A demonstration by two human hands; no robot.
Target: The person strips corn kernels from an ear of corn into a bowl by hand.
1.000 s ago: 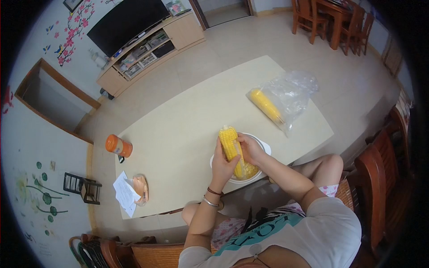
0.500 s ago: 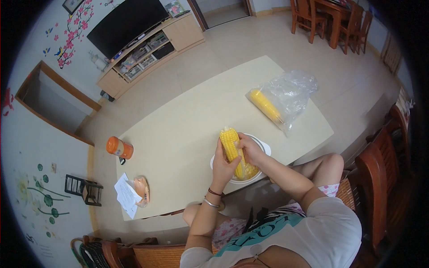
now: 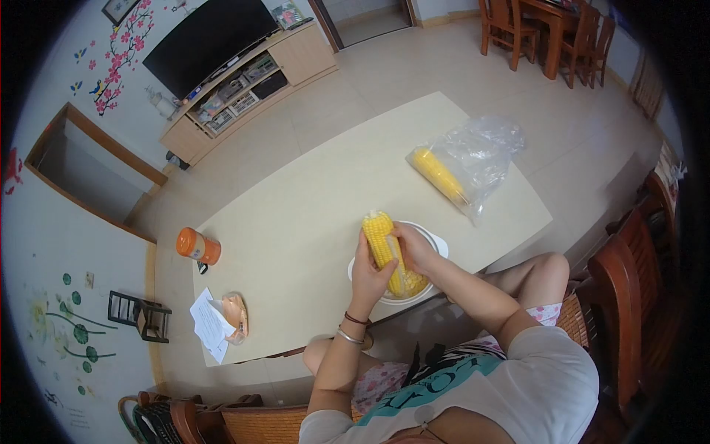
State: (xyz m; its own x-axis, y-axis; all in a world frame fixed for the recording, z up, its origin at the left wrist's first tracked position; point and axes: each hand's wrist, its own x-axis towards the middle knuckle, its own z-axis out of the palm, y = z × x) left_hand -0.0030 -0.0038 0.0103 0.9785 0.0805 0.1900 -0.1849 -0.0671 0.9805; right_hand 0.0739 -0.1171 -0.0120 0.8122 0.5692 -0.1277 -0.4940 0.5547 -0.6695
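The left hand (image 3: 370,275) is curled partly closed around the left side and lower part of a yellow corn cob (image 3: 379,235), its thumb lying across the front. The right hand (image 3: 416,250) is also partly closed and grips the cob's right side, thumb against the kernels. The cob is tilted, its pale tip pointing to the far side, and a pale strip without kernels runs down its right side. It is held over a white bowl (image 3: 442,246), which has loose yellow kernels (image 3: 415,285) inside and stands at the near edge of a cream table (image 3: 296,222). Farther right on the table, a clear plastic bag (image 3: 492,159) holds another cob (image 3: 438,174). Well to the left lies an orange-lidded container (image 3: 198,246); nearer are white papers (image 3: 210,325), with an orange-toned package (image 3: 235,317) touching them on the right.
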